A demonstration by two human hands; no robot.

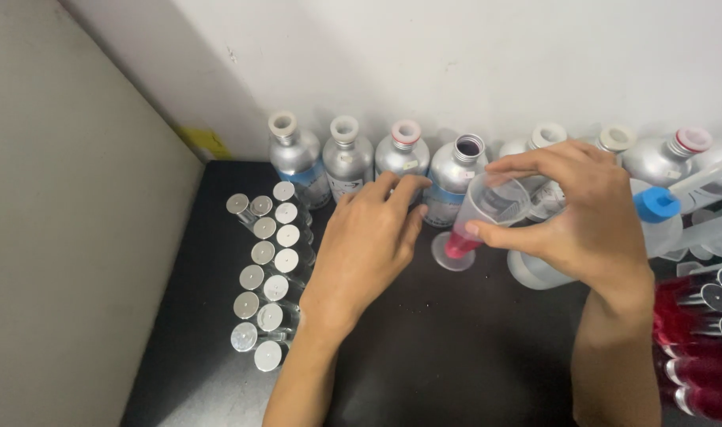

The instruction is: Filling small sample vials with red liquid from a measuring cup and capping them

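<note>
- Nearest, I am resting my left hand (369,245), fingers loosely together, on the dark bench (440,356).
- Farther right, I am pinching the light, thin-walled measuring cup (487,213) by its rim with my right hand (582,217); it's likely tippy.

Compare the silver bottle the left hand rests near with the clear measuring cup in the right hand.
The silver bottle is opaque metal; the measuring cup is clear plastic. The bottle has a narrow dark open mouth; the cup flares wide. The cup shows red liquid at its base; the bottle's contents are hidden. Both stand uncapped on the black surface.
</note>
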